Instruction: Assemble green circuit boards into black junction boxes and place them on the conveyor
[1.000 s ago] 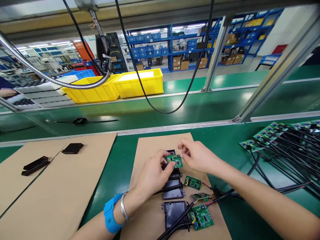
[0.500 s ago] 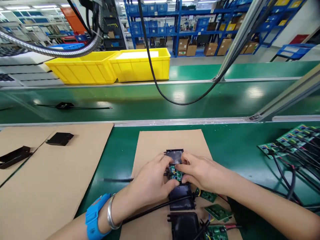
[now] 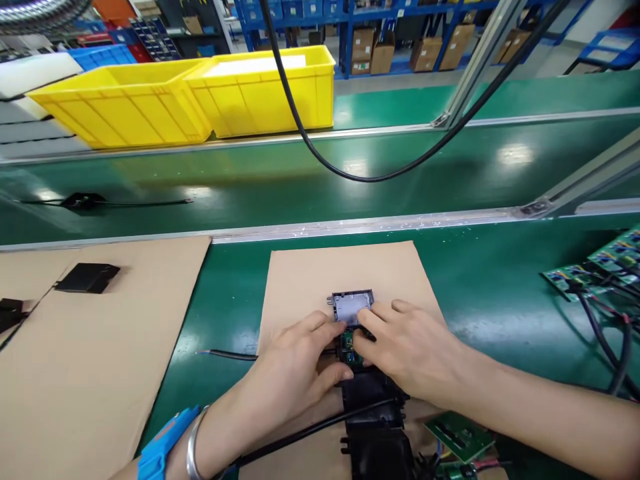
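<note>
Both hands meet over a small green printed circuit board (image 3: 350,347) that sits in a shallow black moulded-plastic housing on a flat sheet of brown cardboard (image 3: 310,280) laid over the glossy green table (image 3: 500,287). The left hand (image 3: 295,373) curls in from the left, its thumb and fingers pinched against the board's edge; the right hand (image 3: 413,350) comes from the right, its fingers pressed on the board's far side, so both are grasping the board between them. Just beyond the fingertips lies another open black plastic tray with a pale grey shiny floor (image 3: 353,307) (rectangular, with small tabs at its rim). More matt black housings (image 3: 375,413) line up toward the near edge, crossed by a smooth black cable (image 3: 310,430). A second green board (image 3: 457,437) lies flat to the right of them. The left wrist wears a bright blue rubbery strap (image 3: 160,447) and a polished metal bangle (image 3: 193,447). Further left, on a larger cardboard sheet, rests a flat black plastic lid (image 3: 87,277)
</note>
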Motion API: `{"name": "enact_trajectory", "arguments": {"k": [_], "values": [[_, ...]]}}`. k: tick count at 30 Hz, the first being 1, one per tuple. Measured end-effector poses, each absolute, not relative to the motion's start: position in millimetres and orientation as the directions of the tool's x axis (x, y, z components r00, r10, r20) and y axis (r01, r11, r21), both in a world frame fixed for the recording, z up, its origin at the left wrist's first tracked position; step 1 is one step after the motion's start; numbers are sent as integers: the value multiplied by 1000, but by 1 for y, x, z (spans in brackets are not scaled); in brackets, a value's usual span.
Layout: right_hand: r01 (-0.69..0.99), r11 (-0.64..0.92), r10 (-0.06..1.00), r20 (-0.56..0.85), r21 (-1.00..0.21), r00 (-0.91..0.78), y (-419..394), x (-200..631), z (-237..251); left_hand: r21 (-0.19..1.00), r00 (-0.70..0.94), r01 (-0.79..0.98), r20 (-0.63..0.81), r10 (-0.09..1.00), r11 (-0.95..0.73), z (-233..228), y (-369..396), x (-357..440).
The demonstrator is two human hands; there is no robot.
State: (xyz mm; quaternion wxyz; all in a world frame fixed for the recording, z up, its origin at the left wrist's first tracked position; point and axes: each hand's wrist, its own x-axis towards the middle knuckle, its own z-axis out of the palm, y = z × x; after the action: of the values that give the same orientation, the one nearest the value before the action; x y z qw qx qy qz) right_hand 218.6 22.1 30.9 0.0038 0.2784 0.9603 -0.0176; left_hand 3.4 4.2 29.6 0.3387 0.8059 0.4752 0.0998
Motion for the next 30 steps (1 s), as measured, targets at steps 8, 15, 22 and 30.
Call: {"name": "enact_trajectory", "arguments": {"k": [8,15,22,30], "values": [[542,829,548,8,-139,-837,27,217,27,693,490,697,-270,829,-186,40,8,-5],[541,818,560,54,-194,-827,28,220,21,375,545,793,-86,834,-479,38,-4,14],[536,812,567,98,-229,-818,28,222,18,-37,615,786,-49,787,-617,31,-19,22],[547,809,575,95,-215,-813,30,223,25,-210,650,724,-107,752,-656,21,-20,32]]}}
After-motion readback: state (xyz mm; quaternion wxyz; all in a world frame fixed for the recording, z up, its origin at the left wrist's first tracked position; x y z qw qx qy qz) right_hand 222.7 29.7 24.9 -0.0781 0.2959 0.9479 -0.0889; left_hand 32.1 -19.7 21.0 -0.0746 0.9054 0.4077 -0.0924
